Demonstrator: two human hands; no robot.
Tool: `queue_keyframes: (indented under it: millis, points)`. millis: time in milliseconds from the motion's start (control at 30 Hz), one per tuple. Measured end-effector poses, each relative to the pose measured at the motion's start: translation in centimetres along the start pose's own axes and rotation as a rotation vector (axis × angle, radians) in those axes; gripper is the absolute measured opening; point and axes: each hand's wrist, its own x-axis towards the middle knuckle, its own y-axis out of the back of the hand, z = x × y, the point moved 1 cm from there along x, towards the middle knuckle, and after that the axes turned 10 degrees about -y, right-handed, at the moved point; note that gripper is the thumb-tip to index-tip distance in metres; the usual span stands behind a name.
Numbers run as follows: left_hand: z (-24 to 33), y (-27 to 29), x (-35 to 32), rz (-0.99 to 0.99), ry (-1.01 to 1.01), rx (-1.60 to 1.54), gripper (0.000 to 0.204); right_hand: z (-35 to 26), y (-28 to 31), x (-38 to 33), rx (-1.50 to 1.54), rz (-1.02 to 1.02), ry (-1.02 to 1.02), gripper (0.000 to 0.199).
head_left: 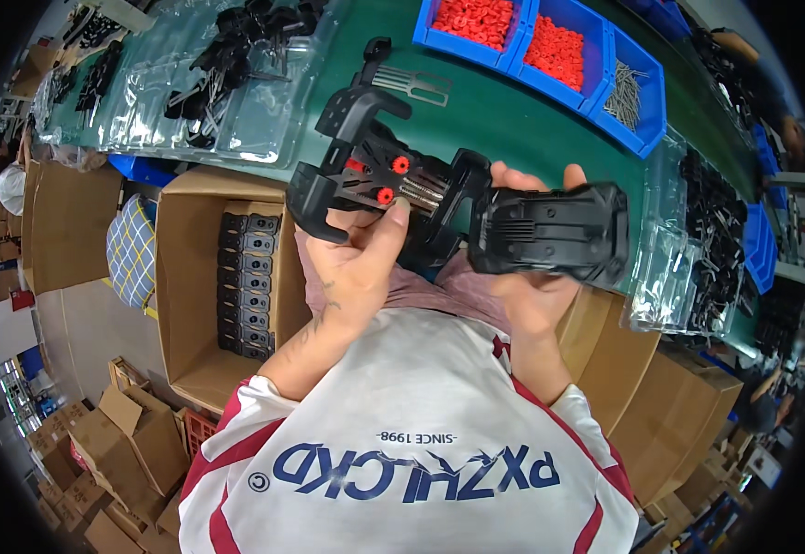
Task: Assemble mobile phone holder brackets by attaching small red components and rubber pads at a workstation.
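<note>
My left hand (358, 277) grips a black plastic clamp-like holder (313, 201) with its inner side facing up. Its thumb presses beside two red gear wheels (400, 164) and thin metal springs (423, 196) inside the holder. In my right hand (536, 297) is a black ribbed plastic housing (555, 226), with fingers showing beyond its far edge and the palm below. The housing is just right of the holder's wide black end; whether they touch cannot be told. Beyond the holder, a slotted metal plate (411, 83) lies on the green table (485, 120).
Blue bins (513, 66) with small red parts and metal pins (624, 97) stand at the far side. Clear trays (268, 129) of black parts lie left and right. An open cardboard box (181, 314) holding stacked black pieces (247, 286) is at my left; more boxes (665, 415) stand right.
</note>
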Motion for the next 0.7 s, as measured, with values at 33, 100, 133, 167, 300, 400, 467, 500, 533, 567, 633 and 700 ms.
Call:
queue_keyframes:
  millis: [33, 100, 133, 167, 300, 400, 467, 500, 533, 567, 633, 700]
  points:
    - [0.2, -0.1, -0.2, 0.013, -0.038, 0.003, 0.016, 0.2, -0.1, -0.1, -0.174, -0.015, 0.067, 0.098]
    - [0.6, -0.1, -0.3, 0.014, -0.081, 0.177, 0.019, 0.6, -0.3, 0.1, -0.288, -0.017, 0.086, 0.100]
    - [0.5, -0.1, -0.5, 0.021, -0.079, 0.177, 0.019, 0.8, -0.4, 0.1, -0.400, -0.012, 0.112, 0.101]
    - [0.4, -0.1, -0.7, -0.007, -0.190, 0.236, 0.020, 0.9, -0.5, 0.1, -0.511, -0.008, 0.138, 0.102]
    - [0.7, 0.8, -0.9, -0.206, -0.473, 0.532, 0.026, 1.2, -0.7, 0.0, -0.730, -0.033, 0.192, 0.104]
    - [1.0, 1.2, -1.3, -0.376, -0.646, 0.766, 0.031, 1.3, -0.9, -0.1, -0.840, -0.066, 0.218, 0.104]
    - [1.2, 0.9, -1.7, -0.345, -0.387, 0.585, 0.037, 1.3, -1.5, -0.2, -0.800, -0.005, 0.229, 0.093]
    - [1.2, 0.7, -1.9, -0.328, -0.259, 0.492, 0.040, 1.2, -1.8, -0.2, -0.779, 0.026, 0.234, 0.088]
    - [1.2, 0.5, -2.0, -0.310, -0.131, 0.399, 0.043, 1.1, -2.0, -0.2, -0.758, 0.056, 0.238, 0.083]
    - [1.2, 0.3, -1.8, -0.310, -0.131, 0.399, 0.043, 1.0, -2.1, -0.2, -0.758, 0.056, 0.239, 0.083]
    - [1.3, -0.3, -1.3, -0.296, -0.394, 0.408, 0.047, 0.9, -2.4, -0.2, -0.790, 0.058, 0.203, 0.077]
    - [1.5, -0.5, -1.0, -0.279, -0.656, 0.411, 0.052, 0.7, -2.6, 0.0, -0.822, 0.061, 0.168, 0.071]
